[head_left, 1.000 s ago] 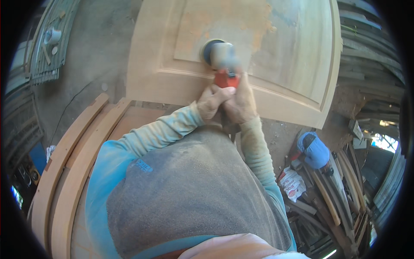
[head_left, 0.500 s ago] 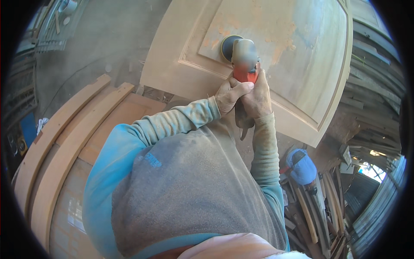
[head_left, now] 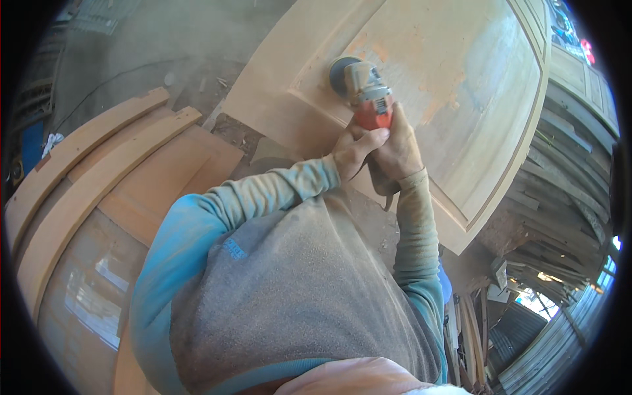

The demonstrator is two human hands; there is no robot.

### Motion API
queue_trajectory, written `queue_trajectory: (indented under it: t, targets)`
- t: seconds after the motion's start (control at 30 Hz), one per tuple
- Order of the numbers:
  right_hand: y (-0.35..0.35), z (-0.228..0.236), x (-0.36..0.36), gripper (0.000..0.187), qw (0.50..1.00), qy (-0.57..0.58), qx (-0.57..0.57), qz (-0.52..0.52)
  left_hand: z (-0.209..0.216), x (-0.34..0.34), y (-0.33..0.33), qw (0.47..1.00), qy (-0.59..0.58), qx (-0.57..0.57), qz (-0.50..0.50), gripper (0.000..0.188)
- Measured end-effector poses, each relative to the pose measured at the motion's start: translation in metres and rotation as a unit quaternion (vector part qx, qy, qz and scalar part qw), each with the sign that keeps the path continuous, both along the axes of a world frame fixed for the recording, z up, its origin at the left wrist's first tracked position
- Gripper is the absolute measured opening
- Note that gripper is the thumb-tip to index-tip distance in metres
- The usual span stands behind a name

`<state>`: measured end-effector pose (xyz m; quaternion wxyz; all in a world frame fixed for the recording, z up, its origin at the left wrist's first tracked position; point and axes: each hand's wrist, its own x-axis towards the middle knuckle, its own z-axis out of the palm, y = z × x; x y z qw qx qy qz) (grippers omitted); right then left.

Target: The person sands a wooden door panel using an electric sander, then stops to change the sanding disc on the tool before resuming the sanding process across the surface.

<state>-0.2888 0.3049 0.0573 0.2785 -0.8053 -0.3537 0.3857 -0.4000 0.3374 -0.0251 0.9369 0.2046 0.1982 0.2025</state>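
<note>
My hands grip an angle grinder [head_left: 375, 113] with a red body, a grey head and a round dark sanding disc [head_left: 338, 76]. The disc rests on a pale wooden panel door [head_left: 454, 72], close to the left end of its raised panel. My left hand [head_left: 357, 146] is wrapped round the back of the body, its thumb lying across toward the other hand. On the right side my right hand [head_left: 399, 150] closes round the body; most of its fingers are hidden. Orange-brown patches mark the door's surface near the disc. Dust covers both sleeves.
To my left lies another wooden door or frame with curved-looking rails [head_left: 108, 164] and a glossy panel [head_left: 89, 296]. Stacked weathered boards [head_left: 566, 171] fill the right side. A dark cord [head_left: 125, 80] runs over the dusty ground at upper left. Something blue [head_left: 445, 284] shows beside my right sleeve.
The whole view has shifted and turned slightly. The grinder's body now leans more to the left at its head, with the disc still on the door. The blue thing at right is mostly hidden now.
</note>
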Motion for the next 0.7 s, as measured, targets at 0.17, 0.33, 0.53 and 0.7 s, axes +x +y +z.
queue_trajectory:
  t: [0.17,0.33,0.53,0.7]
  targets:
    - [-0.010,-0.007,0.011,0.057,0.998,-0.027,0.029,0.053,0.005,0.009,-0.018,0.997,-0.023,-0.017,0.075,0.053]
    - [0.006,-0.003,0.033,0.055,0.993,-0.039,0.022,0.111,0.007,0.023,-0.007,0.996,-0.036,0.005,0.085,0.050]
    - [0.031,-0.006,0.058,0.055,0.988,-0.067,0.028,0.140,0.006,0.051,0.011,0.990,-0.051,0.002,0.135,0.049]
    - [0.034,-0.017,0.086,0.049,0.995,-0.023,0.043,0.091,-0.005,0.084,0.019,0.993,-0.039,-0.001,0.109,0.047]
